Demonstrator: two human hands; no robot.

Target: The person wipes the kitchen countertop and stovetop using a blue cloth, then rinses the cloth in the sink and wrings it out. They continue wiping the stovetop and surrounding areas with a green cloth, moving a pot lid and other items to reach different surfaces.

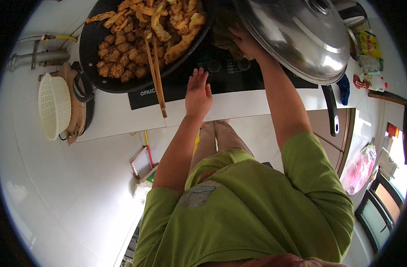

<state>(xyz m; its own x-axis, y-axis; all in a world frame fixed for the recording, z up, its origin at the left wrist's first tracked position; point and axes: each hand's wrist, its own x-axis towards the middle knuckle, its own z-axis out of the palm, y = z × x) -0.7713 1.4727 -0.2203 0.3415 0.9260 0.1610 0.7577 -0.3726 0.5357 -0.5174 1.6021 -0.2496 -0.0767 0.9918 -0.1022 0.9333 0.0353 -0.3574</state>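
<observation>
My left hand (199,92) rests palm down at the front edge of the black glass cooktop (176,88), holding nothing. Its fingertips reach beside a control knob (214,66). My right hand (248,41) is on a crumpled dark cloth (225,36) lying on the cooktop. A domed steel lid (300,40) overhangs that hand and hides part of it. To the left, a large black pan (90,71) holds browned fried balls (118,61) and long battered fried pieces (160,25). A pair of wooden chopsticks (155,80) leans out over the pan's near rim.
A black pan handle (330,111) juts over the counter's front edge at right. A cream plastic colander (55,106) stands at far left. Several packages and bottles (370,46) line the right side, near a dark blue cloth (343,89). A pink plastic bag (360,170) hangs lower right.
</observation>
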